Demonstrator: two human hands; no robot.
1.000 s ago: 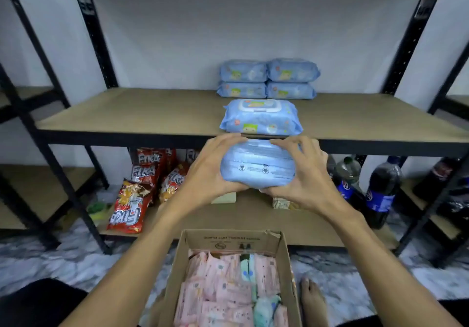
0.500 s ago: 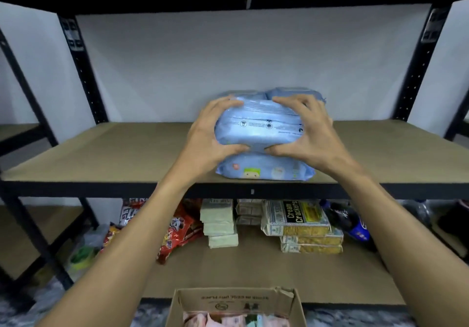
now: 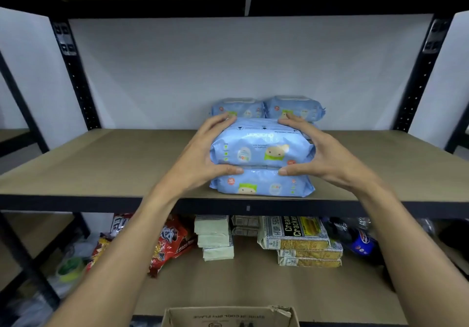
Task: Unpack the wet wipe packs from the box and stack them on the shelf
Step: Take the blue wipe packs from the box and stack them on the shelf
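A blue wet wipe pack (image 3: 261,146) lies upside down on top of another blue pack (image 3: 264,184) at the front edge of the brown shelf (image 3: 101,164). My left hand (image 3: 200,154) grips its left end and my right hand (image 3: 327,151) holds its right end, thumbs at the seam between the two packs. Behind them, two stacks of blue packs (image 3: 238,108) (image 3: 294,107) stand against the white back wall. Only the top flap of the cardboard box (image 3: 228,316) shows at the bottom edge; its contents are out of view.
Black uprights (image 3: 76,73) (image 3: 418,73) frame the shelf, with another board overhead. The lower shelf holds red snack bags (image 3: 170,240), pale stacked packets (image 3: 215,238), cream cracker packs (image 3: 294,232) and a dark soda bottle (image 3: 357,240).
Both hands have lifted the pack from above the box up to the shelf and set it on the front pack. The view has tilted upward, so the box has nearly left the frame.
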